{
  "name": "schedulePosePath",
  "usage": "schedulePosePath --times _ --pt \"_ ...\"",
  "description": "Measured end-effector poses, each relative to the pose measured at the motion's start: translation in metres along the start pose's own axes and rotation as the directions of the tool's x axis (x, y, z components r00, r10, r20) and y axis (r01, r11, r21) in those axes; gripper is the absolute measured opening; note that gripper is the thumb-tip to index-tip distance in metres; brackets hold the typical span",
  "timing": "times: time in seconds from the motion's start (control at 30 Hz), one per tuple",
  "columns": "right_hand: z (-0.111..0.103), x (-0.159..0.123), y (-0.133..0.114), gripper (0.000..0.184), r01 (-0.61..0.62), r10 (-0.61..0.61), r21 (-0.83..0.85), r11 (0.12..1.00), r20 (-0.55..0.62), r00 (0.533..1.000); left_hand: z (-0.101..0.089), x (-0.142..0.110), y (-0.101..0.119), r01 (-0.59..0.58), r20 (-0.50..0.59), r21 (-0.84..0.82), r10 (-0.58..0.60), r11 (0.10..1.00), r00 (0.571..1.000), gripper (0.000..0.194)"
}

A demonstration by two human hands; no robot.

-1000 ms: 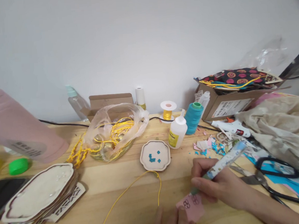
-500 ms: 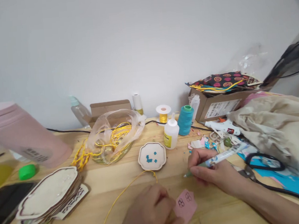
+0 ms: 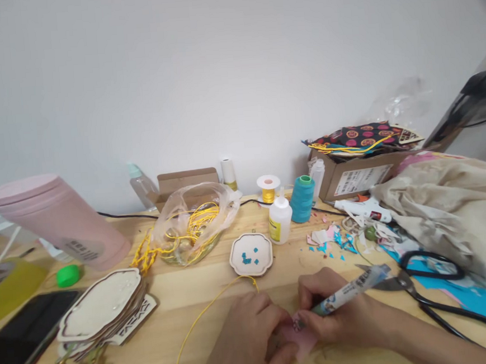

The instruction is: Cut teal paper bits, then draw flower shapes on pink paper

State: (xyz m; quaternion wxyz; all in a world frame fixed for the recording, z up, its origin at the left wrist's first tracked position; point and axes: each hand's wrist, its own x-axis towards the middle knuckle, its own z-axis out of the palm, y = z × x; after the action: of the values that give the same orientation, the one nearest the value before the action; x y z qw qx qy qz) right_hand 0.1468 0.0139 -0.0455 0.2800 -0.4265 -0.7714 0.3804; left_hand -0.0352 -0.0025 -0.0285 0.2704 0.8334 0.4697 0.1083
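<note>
Between the fingers of my right hand (image 3: 335, 309) is a pen (image 3: 348, 290) with a pale printed barrel, its tip down at a small pink paper piece (image 3: 305, 342). My left hand (image 3: 255, 338) grips that paper by its left edge, fingers curled. Dark drawn marks show on the paper, partly covered by my fingers. Beyond my hands lies a cream scalloped plaque (image 3: 252, 265) with several small blue pieces (image 3: 247, 258) on it. A yellow cord (image 3: 203, 314) runs from the plaque's near edge down past my left hand.
A glue bottle (image 3: 280, 221), teal thread cone (image 3: 302, 200) and yellow wire spool (image 3: 268, 190) stand behind the plaque. Black-handled scissors (image 3: 406, 284) and blue paper (image 3: 483, 303) lie right. Stacked plaques (image 3: 101, 308), a phone (image 3: 28, 333) and a pink tumbler (image 3: 61, 224) are left.
My right hand has moved left and down, bringing the pen onto the pink paper. My left hand stays on the paper. The view has shifted slightly.
</note>
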Motion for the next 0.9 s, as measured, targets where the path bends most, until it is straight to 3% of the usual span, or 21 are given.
schedulePosePath --times 0.2,0.6,0.9 --pt "-0.0009 -0.0010 -0.0015 0.018 -0.034 0.033 0.010 0.999 0.027 0.999 0.0011 -0.0002 0.0007 -0.007 -0.009 0.003 0.007 1.000 1.000 0.021" --pt "-0.0002 -0.0005 0.0031 0.017 -0.040 0.041 -0.019 0.999 0.050 0.998 0.0001 0.0029 -0.0026 -0.006 0.128 -0.011 0.007 1.000 0.992 0.016" --pt "-0.0020 -0.0022 0.0013 0.018 -0.049 0.051 -0.031 0.998 0.049 0.998 -0.0015 0.0049 -0.0023 -0.015 0.147 -0.004 0.015 1.000 0.989 0.015"
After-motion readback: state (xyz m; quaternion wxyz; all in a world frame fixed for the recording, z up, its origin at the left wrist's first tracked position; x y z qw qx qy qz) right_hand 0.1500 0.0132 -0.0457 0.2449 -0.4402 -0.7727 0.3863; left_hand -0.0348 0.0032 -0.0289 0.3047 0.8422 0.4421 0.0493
